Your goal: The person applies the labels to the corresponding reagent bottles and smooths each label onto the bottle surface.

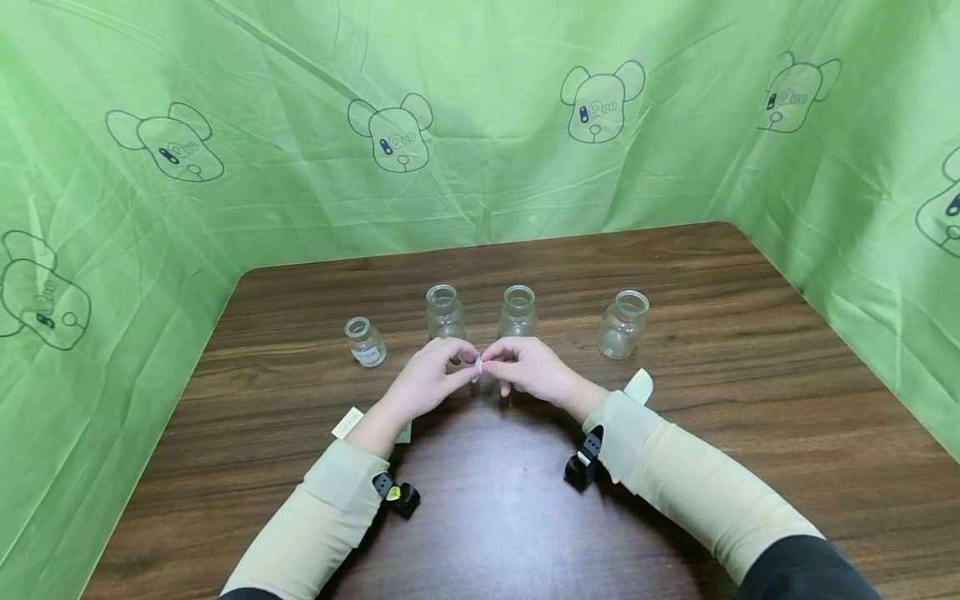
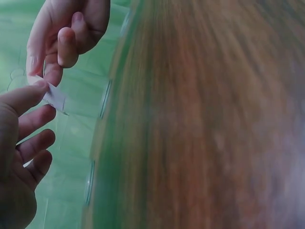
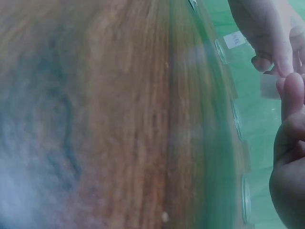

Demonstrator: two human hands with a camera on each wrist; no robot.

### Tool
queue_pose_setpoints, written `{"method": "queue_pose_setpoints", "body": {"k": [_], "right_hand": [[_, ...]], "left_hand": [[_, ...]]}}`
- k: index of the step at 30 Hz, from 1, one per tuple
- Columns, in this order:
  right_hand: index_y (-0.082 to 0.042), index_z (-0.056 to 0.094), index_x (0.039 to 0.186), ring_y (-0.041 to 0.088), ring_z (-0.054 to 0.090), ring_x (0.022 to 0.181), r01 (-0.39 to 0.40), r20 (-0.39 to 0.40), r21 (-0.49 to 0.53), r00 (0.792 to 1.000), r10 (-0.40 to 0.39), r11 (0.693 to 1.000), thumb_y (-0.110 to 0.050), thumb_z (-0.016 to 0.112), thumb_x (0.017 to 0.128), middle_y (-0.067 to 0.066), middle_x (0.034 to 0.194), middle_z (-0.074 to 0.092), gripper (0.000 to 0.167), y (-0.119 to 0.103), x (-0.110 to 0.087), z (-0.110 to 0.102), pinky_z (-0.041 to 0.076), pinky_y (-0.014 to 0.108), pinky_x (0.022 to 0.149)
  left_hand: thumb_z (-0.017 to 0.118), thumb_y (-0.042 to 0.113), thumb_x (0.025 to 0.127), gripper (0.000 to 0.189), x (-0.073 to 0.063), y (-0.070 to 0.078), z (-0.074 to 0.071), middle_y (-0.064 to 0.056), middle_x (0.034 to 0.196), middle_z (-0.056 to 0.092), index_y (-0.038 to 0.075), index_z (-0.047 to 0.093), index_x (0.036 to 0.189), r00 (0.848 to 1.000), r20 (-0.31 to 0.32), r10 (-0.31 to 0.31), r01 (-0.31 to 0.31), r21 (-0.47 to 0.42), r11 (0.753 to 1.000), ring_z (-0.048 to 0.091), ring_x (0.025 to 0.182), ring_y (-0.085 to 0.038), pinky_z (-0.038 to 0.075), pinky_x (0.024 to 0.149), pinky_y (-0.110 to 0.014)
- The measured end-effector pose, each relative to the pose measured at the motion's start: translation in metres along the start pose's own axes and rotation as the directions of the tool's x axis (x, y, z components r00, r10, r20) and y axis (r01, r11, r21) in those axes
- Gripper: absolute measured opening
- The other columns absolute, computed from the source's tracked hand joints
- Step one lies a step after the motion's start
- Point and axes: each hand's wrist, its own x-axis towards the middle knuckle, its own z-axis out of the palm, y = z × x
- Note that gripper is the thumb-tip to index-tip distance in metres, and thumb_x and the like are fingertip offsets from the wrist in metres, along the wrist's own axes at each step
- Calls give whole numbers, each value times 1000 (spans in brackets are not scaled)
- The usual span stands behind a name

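Note:
Both hands meet over the middle of the table, at a small white paper label. My left hand (image 1: 429, 377) pinches the label (image 2: 55, 98) between thumb and index finger; its other fingers are loosely bent in the left wrist view. From the other side, my right hand (image 1: 531, 371) pinches the same label at its edge. In the right wrist view the label (image 3: 270, 87) shows pale beside the meeting fingertips. Just beyond the hands stand two clear glass jars, the left jar (image 1: 446, 312) and the right jar (image 1: 518, 310), their lower parts partly hidden.
A smaller glass jar (image 1: 365, 342) with a white printed label stands at left, and another clear jar (image 1: 622, 325) at right. White pieces show beside both forearms, a printed tag (image 1: 347, 422) and a plain tab (image 1: 639, 387). Green curtain (image 1: 480, 192) borders the wooden table (image 1: 750, 350).

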Motion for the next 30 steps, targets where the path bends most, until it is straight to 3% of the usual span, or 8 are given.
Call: {"method": "queue_pose_setpoints", "body": {"k": [6, 13, 20, 30], "right_hand": [[-8, 67, 99, 28, 57, 53, -22, -17, 28, 1000, 23, 999, -18, 67, 87, 21, 83, 64, 16, 3, -2, -2, 32, 21, 39], [-5, 66, 100, 16, 55, 52, -25, -21, 72, 999, 27, 997, -18, 68, 86, 26, 88, 62, 19, 7, -2, -5, 31, 20, 39], [-4, 66, 98, 14, 54, 52, -31, -25, 65, 999, 32, 997, -18, 68, 87, 30, 85, 60, 18, 13, -3, -8, 31, 20, 40], [-4, 65, 89, 16, 56, 53, 58, -29, 0, 998, -58, 998, -13, 64, 88, 22, 79, 62, 10, 13, -5, -7, 43, 24, 47]], "left_hand": [[67, 26, 87, 13, 3, 5, 3, 4, 92, 61, 16, 66, 95, 1000, -26, -3, 2, -9, 1000, 58, 88, -15, 48, 77, -32], [67, 22, 88, 11, 6, 8, 8, 7, 89, 65, 16, 70, 96, 998, -45, -33, 31, -42, 999, 59, 82, -6, 49, 73, -28], [66, 26, 88, 14, 6, 9, 12, 7, 93, 68, 17, 71, 97, 999, -53, -10, 8, -31, 999, 61, 87, -6, 49, 76, -28], [64, 23, 89, 12, 7, 14, 15, 6, 91, 69, 14, 72, 95, 999, -49, 6, -8, -31, 999, 61, 86, -7, 49, 75, -28]]}}
